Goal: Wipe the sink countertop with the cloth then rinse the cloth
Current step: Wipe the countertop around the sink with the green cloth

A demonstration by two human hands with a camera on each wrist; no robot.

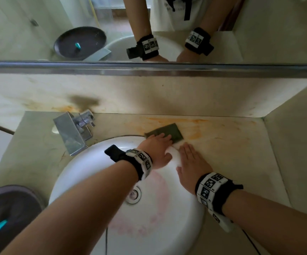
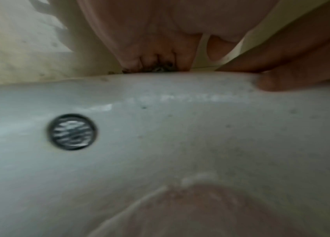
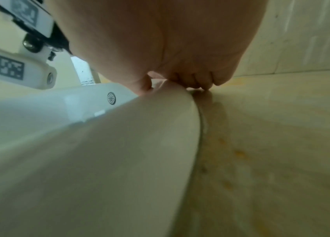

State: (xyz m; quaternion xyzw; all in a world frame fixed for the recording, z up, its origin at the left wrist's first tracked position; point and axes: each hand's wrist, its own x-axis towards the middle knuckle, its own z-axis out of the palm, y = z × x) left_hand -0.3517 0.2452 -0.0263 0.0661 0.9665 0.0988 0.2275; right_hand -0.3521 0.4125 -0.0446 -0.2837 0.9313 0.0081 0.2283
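— A bathroom vanity is shown beneath a steel-edged mirror: a beige stone sink countertop streaked with orange stains, set around a round white ceramic basin with a square chrome faucet at its back left. What is being done?

— Wiping is under way, by the look of it. A dark olive-green rectangular cloth is laid flat on the countertop just behind the basin rim, at the near edge of the stained patch. It is pressed down by the left hand, whose fingers are stretched out straight over the cloth's near half; nothing is gripped or pinched.

— And the other hand?

— The right hand is laid flat, palm down, across the rim and the countertop just beside the left, touching no cloth. Its fingers are straight, and nothing is held.

— Which way does the cloth lie?

— Directly ahead of the left fingertips, its long axis running left to right along the back wall. The bulk of the staining is spread to the right of it, so a rightward sweep is probably called for. The left hand is the nearer. Rinsing is not yet begun; no water is seen at the faucet.
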